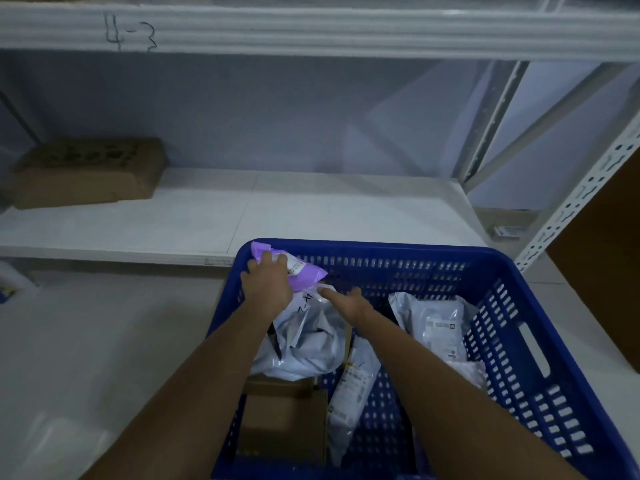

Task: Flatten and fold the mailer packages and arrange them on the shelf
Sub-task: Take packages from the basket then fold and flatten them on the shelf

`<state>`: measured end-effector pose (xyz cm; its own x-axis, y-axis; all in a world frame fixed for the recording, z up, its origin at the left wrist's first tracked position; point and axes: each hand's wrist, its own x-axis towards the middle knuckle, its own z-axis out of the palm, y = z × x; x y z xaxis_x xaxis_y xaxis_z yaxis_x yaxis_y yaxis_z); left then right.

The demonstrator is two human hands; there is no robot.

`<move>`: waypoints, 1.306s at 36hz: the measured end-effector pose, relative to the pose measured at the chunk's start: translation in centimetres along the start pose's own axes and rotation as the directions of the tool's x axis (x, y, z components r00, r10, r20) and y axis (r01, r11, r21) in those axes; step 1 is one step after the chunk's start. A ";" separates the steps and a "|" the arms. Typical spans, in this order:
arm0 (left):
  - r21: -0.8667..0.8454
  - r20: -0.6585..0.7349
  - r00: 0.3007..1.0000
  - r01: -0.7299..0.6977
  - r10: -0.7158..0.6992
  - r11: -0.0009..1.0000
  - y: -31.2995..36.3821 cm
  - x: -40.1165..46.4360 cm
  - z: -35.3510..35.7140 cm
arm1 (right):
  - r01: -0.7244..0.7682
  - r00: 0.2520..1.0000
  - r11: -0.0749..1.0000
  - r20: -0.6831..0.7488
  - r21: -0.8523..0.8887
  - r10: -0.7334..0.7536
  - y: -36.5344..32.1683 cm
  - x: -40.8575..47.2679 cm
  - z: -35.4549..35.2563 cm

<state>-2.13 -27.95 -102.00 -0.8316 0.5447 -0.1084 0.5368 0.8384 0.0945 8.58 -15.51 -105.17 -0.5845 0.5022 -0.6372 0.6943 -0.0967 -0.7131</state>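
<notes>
A blue slotted plastic basket (512, 327) stands on the floor in front of the white shelf (311, 209). At its far left corner lies a purple mailer (308, 271), and my left hand (266, 282) grips it from above. Just to the right, my right hand (349, 301) touches the top of a crumpled grey mailer (304, 344) with handwriting on it. More grey mailers lie in the basket, one at the right (436, 327) and one long one in the middle (349, 393). A brown cardboard box (284, 417) sits in the basket's near left.
A brown cardboard box (86, 171) lies at the shelf's far left. The upper shelf beam (311, 29) carries the handwritten mark "4-3". A perforated white upright (581, 195) rises at the right, with a brown panel (606, 258) beyond it.
</notes>
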 end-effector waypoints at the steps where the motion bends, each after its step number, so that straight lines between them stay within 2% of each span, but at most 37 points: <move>1: -0.005 -0.010 1.000 0.003 -0.004 1.000 -0.1 0.2 0.4 | -0.040 0.999 0.997 0.000 0.060 0.040 0.5 0.5 0.1; 3: -0.028 -0.004 1.000 0.014 -0.014 1.000 -0.4 0.8 1.5 | -0.138 0.990 0.975 0.062 0.176 0.129 1.7 1.8 0.5; 5: -0.056 0.016 1.000 0.022 -0.021 0.998 -0.5 1.4 2.6 | -0.190 0.977 0.946 0.144 0.261 0.156 3.1 3.0 1.1; 8: -0.084 -0.012 1.000 -0.005 0.004 0.996 -0.7 2.1 3.5 | -0.174 0.981 0.913 0.145 0.370 0.129 4.6 4.3 1.9; 11: -0.071 -0.058 0.998 -0.013 0.009 0.997 -0.7 2.7 4.0 | -0.152 0.984 0.901 0.148 0.405 0.100 5.2 5.5 2.0; 15: 0.016 -0.095 0.995 -0.040 0.041 0.999 -0.7 3.1 4.3 | -0.166 0.980 0.855 0.180 0.491 0.087 7.5 11.5 2.4; 19: 0.094 -0.063 0.996 -0.051 0.057 0.994 -0.8 3.4 4.3 | -0.170 0.977 0.895 0.193 0.413 0.096 2.1 1.6 1.4; 22: 0.153 -0.059 0.998 -0.027 0.037 0.988 -0.8 3.2 4.3 | -0.212 0.953 0.890 0.289 0.405 0.095 2.1 1.1 2.0; 26: 0.147 -0.106 0.994 0.000 0.016 0.989 -1.0 3.0 4.4 | -0.136 0.977 0.864 0.209 0.485 0.036 3.7 2.8 3.2; 31: 0.032 -0.192 0.981 0.029 -0.023 0.999 -1.0 3.0 4.8 | -0.044 0.993 0.842 0.119 0.538 -0.024 4.7 4.2 4.1; 34: -0.020 -0.252 0.968 -0.015 0.010 1.000 -0.8 2.4 5.5 | -0.056 0.991 0.826 0.134 0.561 -0.024 4.6 4.2 4.1; 38: 0.001 -0.392 0.919 -0.053 0.049 0.999 -0.3 0.9 6.2 | -0.088 0.983 0.811 0.181 0.578 -0.022 4.0 3.7 3.4; 47: -0.133 -0.288 0.955 0.032 -0.069 0.991 2.2 0.0 -0.2 | -0.151 0.984 0.754 0.166 0.640 0.056 -0.8 -0.4 -0.5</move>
<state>-0.92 -26.10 -101.61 -0.8725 0.4564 0.1746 0.4865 0.8452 0.2214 8.46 -15.18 -104.22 -0.6061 0.3463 -0.7161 0.3430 -0.6985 -0.6281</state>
